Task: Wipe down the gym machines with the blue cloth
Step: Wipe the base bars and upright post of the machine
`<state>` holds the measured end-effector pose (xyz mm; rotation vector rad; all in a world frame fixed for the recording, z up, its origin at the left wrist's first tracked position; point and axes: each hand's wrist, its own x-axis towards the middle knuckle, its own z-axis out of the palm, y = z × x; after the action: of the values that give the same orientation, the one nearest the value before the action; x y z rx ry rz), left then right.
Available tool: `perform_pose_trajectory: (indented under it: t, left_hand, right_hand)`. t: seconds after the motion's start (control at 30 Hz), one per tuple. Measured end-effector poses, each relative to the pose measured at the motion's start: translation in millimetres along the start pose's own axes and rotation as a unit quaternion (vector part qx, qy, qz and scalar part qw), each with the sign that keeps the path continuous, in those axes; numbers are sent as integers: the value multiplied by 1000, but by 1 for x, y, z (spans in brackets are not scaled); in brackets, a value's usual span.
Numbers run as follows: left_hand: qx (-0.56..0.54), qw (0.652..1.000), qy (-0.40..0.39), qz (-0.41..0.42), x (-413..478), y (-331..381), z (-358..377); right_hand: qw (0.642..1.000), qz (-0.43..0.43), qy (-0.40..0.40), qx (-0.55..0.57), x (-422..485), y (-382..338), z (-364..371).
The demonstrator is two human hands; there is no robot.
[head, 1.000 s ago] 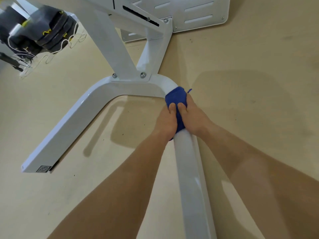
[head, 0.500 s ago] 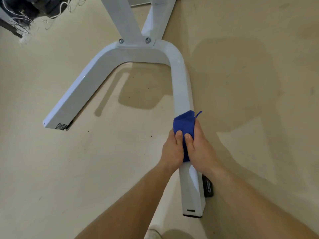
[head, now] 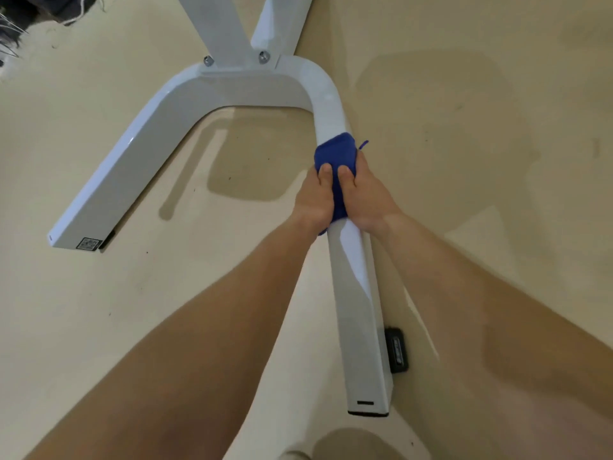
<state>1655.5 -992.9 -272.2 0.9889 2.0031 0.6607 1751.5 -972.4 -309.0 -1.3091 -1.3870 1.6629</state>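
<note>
Fingers of both hands were mostly out of my sight, curled down around the sides of the white base tube (head: 355, 293); only the two thumbs lay on top, side by side, pressing the blue cloth (head: 336, 154). The left hand (head: 315, 197) and right hand (head: 366, 194) were both clamped on that cloth, which wrapped over the right leg of the U-shaped frame just below its bend. How far the cloth reached underneath I could not tell. A frayed corner of it stuck out at the right.

The two upright struts (head: 219, 24) were cut off by the top edge, bolted to the base with two round bolts (head: 263, 57). Some dark gear with white cords in the top left corner was too cropped to identify. The small square label (head: 88, 243) on the left leg's end was unreadable.

The tube was glossy painted metal, flat-sided with rounded edges, and a black rubber foot (head: 397, 350) showed beside its near end. The floor (head: 481, 144) was smooth, beige and slightly scuffed.
</note>
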Motion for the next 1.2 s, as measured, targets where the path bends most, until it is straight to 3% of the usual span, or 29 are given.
perform_pose_trajectory:
  t: [0.43,0.67,0.83,1.2]
  left_hand:
    - [11,997,-43,-70,-177,-63,13]
    - [39,988,-71,-131,-250,-79,14]
    - [61,987,-52,-137,-246,-73,16]
    - [7,994,-36,-106,-116,-26,1]
  right_hand:
    - [998,58,-2,-14,-192,46,20]
    - [987,135,-31,-79,-267,48,22]
    - [978,158,-66,-116,-257,48,18]
    - [989,142,-22,-37,-123,24,14]
